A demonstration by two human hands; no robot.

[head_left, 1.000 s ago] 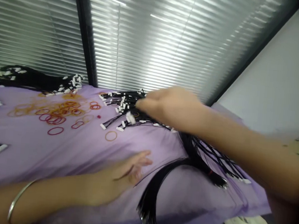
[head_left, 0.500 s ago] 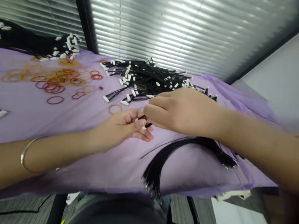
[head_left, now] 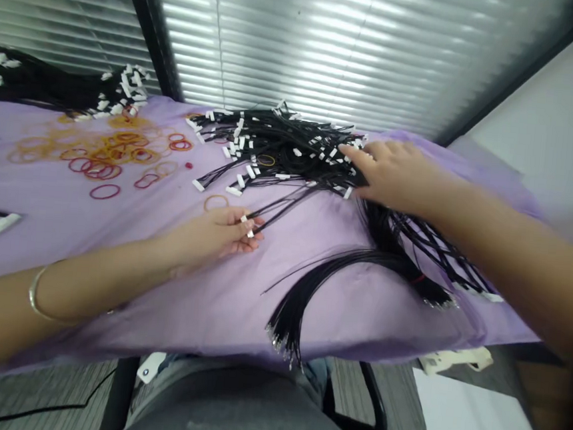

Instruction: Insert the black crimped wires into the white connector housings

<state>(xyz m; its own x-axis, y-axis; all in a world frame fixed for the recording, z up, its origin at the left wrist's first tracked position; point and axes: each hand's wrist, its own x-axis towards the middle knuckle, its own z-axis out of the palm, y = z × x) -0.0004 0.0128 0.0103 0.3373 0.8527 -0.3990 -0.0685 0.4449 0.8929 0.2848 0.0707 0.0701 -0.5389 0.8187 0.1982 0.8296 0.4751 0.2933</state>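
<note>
My left hand (head_left: 209, 235) pinches the white connector end of a black cable (head_left: 283, 209) between thumb and fingers. The cable's black wires run up and right from the hand to the pile. At the right end of the pile of black cables with white connectors (head_left: 292, 154), my right hand (head_left: 397, 176) is spread with fingers apart. Whether its fingertips touch the cables, I cannot tell. Below it, a curved bundle of loose black wires with bare metal tips (head_left: 321, 275) lies near the front edge, tied with a red band.
Yellow and red rubber bands (head_left: 116, 153) are scattered left of the pile on the purple cloth (head_left: 157, 317). Another heap of black cables (head_left: 52, 84) lies at the back left. More black cables (head_left: 444, 252) lie under my right forearm. Window blinds (head_left: 281, 47) stand behind the table.
My right hand has left my left hand and moved up and right to the pile, its fingers now spread. My left hand has shifted slightly left, with the cable's wires now stretching toward the pile.
</note>
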